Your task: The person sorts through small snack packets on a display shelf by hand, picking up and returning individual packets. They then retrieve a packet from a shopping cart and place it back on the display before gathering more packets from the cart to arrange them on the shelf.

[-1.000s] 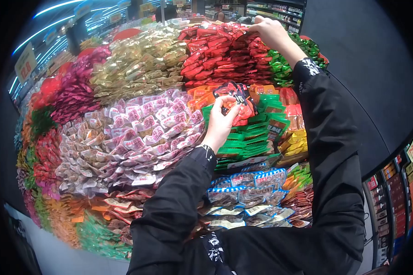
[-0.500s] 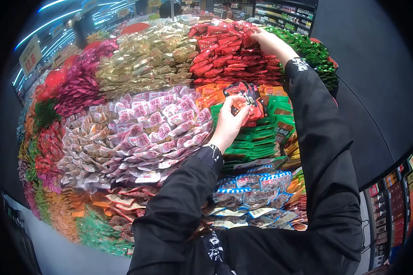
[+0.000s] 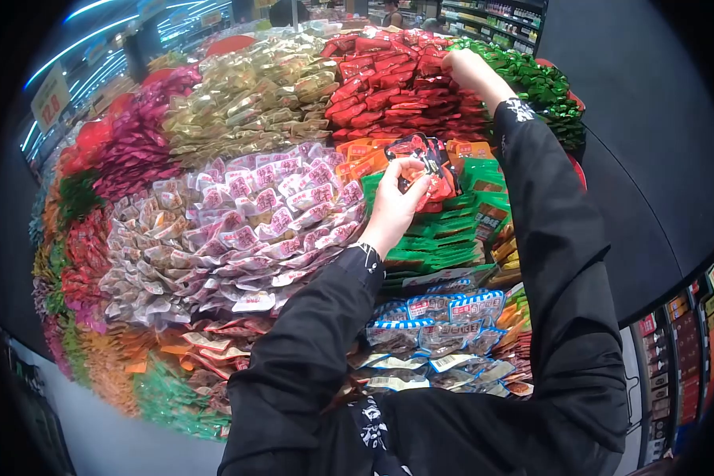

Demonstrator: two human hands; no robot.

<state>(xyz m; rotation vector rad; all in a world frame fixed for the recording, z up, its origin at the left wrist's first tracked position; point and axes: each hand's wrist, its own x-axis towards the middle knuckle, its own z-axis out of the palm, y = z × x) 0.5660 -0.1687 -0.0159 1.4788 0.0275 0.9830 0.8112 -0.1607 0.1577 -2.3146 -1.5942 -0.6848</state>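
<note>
My left hand [image 3: 395, 202] is closed, thumb and forefinger curled into a ring, at a few red-and-black snack packets [image 3: 430, 159] held above green packets [image 3: 444, 238]. Orange packets [image 3: 365, 151] lie just behind it. Farther off, my right hand [image 3: 477, 75] reaches to the right edge of a stack of red shiny packets [image 3: 404, 95]. Its fingers are bent together and their tips meet the stack, so what they grip is hidden. Dark green packets [image 3: 535, 87] sit to the right of that hand.
Clear packets with pink print [image 3: 270, 214] fill the middle left, with gold packets [image 3: 254, 99] behind. Blue-and-white packets [image 3: 436, 317] lie near my body. A dark panel [image 3: 635, 135] stands at the right, and a price sign [image 3: 51, 99] at the far left.
My right hand has shifted slightly right and down at the red stack's edge. My left hand stays at the red-and-black packets, and the view has tilted a little.
</note>
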